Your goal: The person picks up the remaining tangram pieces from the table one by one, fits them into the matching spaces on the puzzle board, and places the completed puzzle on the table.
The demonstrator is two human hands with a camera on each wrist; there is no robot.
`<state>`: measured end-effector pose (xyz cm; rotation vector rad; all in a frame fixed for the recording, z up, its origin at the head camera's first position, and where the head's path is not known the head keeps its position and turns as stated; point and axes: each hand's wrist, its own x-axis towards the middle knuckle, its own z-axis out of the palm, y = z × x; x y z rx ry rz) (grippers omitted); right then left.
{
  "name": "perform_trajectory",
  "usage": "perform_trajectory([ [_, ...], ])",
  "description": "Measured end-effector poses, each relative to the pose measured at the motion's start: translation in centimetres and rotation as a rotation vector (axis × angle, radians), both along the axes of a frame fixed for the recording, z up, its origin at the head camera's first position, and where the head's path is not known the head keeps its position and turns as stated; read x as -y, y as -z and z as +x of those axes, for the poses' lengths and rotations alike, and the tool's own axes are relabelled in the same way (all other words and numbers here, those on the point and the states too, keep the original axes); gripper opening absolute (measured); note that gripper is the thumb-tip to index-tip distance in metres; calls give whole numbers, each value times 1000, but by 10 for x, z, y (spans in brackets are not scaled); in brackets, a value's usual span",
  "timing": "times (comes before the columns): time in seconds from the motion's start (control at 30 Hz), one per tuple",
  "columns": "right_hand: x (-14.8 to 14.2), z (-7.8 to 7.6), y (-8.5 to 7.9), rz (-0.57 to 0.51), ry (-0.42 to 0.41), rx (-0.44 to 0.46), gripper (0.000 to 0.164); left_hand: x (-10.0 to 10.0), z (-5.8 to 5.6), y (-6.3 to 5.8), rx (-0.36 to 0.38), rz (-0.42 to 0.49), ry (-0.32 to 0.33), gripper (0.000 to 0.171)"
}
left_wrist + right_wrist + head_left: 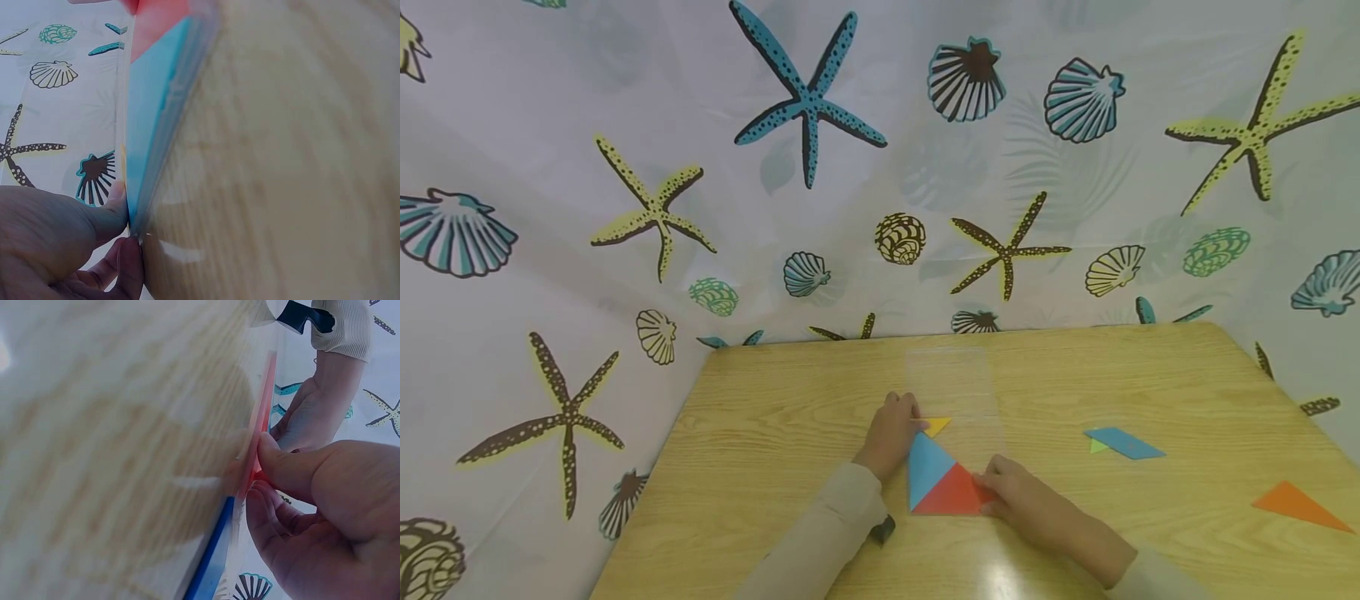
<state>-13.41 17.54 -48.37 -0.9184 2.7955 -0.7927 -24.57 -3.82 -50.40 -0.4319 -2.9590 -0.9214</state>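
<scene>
A large blue triangle (pixel 928 468) and a red triangle (pixel 951 493) lie edge to edge on the wooden table, with a small yellow triangle (pixel 936 426) just beyond the blue tip. My left hand (pixel 891 429) pinches the far tip of the blue triangle between thumb and fingers (pixel 130 262), close beside the yellow one. At the red triangle's right side, my right hand (pixel 1018 500) pinches its edge; the thumb (pixel 270 456) presses on it in the right wrist view. My right fingers hide the red triangle's right corner.
A clear plastic sheet (pixel 951 375) lies behind the pieces. To the right, a blue parallelogram (pixel 1126 443) overlaps a small green piece (pixel 1097 447). An orange triangle (pixel 1302 506) lies farther right. A curtain with seashells and starfish (pixel 808 100) borders the table (pixel 775 417).
</scene>
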Motion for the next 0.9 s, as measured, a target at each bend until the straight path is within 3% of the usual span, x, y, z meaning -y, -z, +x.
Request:
perform_trajectory([
  [0.5,6,6,-3,109,-4,-98,40,0,1,-1,4,-6,3,18],
  [0.9,7,7,-4,142,26,-44,42,1,2,-3,19,14,7,17],
])
